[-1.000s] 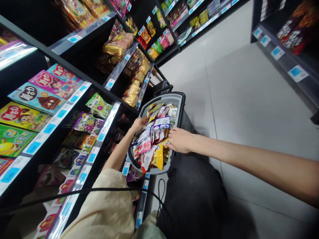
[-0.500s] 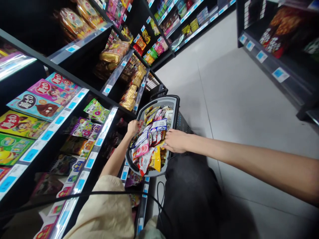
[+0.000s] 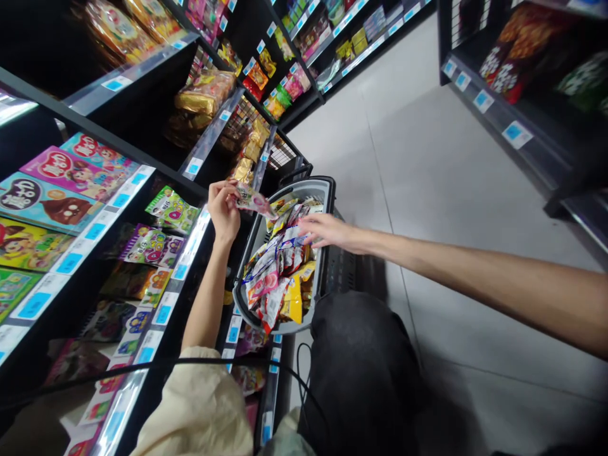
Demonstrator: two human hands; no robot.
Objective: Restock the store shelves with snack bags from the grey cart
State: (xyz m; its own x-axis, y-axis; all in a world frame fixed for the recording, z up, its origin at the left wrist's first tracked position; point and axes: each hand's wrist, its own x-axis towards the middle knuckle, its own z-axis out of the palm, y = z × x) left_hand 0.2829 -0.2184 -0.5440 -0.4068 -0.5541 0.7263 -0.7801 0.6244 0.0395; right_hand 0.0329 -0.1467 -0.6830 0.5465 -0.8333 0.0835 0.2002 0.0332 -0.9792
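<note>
A small pinkish candy packet [image 3: 254, 200] is pinched at one end by my left hand [image 3: 225, 212], raised just above the left rim of the basket. My right hand [image 3: 327, 231] reaches over the basket's right side with its fingers apart, above the packets; I see nothing held in it. The grey shopping basket [image 3: 327, 190] stands on the floor in front of my knee. Inside lies a heap of snack packets [image 3: 280, 259], some white and blue, some pink, red or yellow.
On the left, a shelf carries boxed sweets [image 3: 71, 212] and green and purple candy bags [image 3: 171, 209]. Gold-wrapped packs [image 3: 205, 95] sit on the shelves beyond. Another shelf edge [image 3: 484, 101] runs along the right. A black cable [image 3: 190, 361] crosses low in front of me.
My left hand has come up out of the basket towards the left, bringing the pinkish packet. My right hand has lifted off the packets, moved slightly forward and spread its fingers.
</note>
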